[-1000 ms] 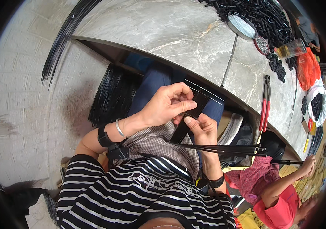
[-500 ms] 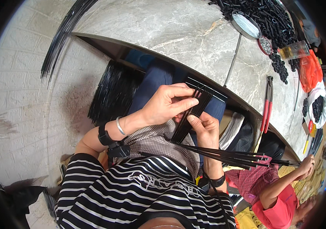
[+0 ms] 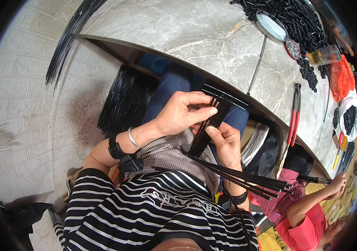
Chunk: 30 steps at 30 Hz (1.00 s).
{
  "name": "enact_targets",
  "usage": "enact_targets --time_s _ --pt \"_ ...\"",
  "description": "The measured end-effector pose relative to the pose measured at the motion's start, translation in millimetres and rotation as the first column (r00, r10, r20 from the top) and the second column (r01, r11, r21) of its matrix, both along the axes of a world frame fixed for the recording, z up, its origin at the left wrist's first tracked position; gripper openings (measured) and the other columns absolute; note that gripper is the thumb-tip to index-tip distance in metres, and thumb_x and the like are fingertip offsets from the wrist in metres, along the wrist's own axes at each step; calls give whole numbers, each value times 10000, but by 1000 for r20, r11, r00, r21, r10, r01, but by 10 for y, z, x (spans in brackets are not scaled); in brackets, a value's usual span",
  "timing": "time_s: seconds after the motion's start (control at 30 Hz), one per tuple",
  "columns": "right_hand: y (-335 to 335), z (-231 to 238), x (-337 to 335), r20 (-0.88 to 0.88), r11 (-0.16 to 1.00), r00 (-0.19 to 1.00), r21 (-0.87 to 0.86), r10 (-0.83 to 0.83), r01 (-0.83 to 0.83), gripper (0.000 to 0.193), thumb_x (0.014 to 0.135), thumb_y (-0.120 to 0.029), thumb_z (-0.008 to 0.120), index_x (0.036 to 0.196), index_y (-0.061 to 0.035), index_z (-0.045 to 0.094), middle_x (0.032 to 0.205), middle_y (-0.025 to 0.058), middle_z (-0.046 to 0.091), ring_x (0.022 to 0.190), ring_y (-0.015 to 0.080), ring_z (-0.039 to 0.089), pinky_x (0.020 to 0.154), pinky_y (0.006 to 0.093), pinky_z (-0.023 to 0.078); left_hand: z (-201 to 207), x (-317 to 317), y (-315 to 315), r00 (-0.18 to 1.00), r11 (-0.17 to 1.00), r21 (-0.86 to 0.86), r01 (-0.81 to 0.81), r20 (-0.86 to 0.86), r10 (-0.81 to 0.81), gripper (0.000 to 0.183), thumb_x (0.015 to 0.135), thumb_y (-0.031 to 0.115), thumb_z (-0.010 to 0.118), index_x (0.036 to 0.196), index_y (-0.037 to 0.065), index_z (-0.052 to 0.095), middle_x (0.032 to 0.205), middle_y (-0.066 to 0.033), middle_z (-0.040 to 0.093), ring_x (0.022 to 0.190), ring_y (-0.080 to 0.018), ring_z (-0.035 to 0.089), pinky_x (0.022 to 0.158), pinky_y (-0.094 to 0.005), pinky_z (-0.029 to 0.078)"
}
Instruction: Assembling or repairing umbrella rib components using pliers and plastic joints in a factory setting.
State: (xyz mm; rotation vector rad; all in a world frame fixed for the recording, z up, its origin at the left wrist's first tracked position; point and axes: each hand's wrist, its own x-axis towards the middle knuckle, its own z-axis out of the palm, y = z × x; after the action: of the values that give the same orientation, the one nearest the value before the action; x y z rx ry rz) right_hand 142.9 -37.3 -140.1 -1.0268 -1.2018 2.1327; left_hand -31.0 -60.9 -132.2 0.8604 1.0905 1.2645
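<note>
A flat row of thin black rods (image 3: 222, 112) lies over my lap, its far ends at thin silvery wires (image 3: 236, 100) crossing near the table edge. My left hand (image 3: 184, 111) pinches one or more rods at the row's left side between thumb and forefinger. Lower down, my right hand (image 3: 225, 144) grips the row with its thumb on top; the other fingers are partly hidden beneath. More black rods (image 3: 249, 178) fan out to the right across my right forearm. A checked cloth (image 3: 166, 152) covers my lap under the rods.
The grey marble-patterned table (image 3: 178, 37) bears red-handled pliers (image 3: 294, 119), a heap of short black tubes (image 3: 289, 21), a round dish (image 3: 270, 26) and a glass (image 3: 325, 55). A dark bundle of rods (image 3: 126, 100) hangs below its left side. A co-worker's hand (image 3: 337, 186) holds rods at right.
My hands keep nearly the same grip and place on the rods. The rods fanned over my right forearm have shifted slightly downward, and the co-worker's hands have moved a little.
</note>
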Motion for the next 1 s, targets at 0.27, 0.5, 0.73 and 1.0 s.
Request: enact_targets --time_s 0.27,0.5,0.73,1.0 --pt "22 20 8 -32 999 999 -32 14 -15 177 916 -69 563 1026 34 656 886 94 691 819 143 645 746 264 528 18 -7 15 1000 1000 -27 12 -3 -12 164 870 -2 612 1021 -53 650 860 -43 622 590 -72 598 464 -192 488" --pt "5 -22 10 -7 1000 1000 -9 7 -7 184 917 -79 565 1030 36 654 889 105 694 804 147 651 729 266 533 -15 -11 -9 1000 1000 -15 0 -10 -1 177 868 7 619 1036 -39 652 866 -40 635 619 -61 598 480 -191 494" --pt "-17 -45 11 -64 999 998 -48 9 -12 189 923 -100 566 1017 38 654 883 115 695 800 141 655 715 262 535 -25 18 -49 999 998 29 -51 -19 51 171 883 60 620 1025 -28 652 707 -4 612 531 -26 534 425 -184 413" --pt "8 -60 -36 -66 999 998 -50 -13 9 159 910 -64 580 1009 42 644 892 105 692 814 134 654 724 253 533 -19 -3 7 999 999 -9 -50 -9 50 158 875 60 630 1000 -32 654 700 -7 608 517 -33 535 418 -192 423"
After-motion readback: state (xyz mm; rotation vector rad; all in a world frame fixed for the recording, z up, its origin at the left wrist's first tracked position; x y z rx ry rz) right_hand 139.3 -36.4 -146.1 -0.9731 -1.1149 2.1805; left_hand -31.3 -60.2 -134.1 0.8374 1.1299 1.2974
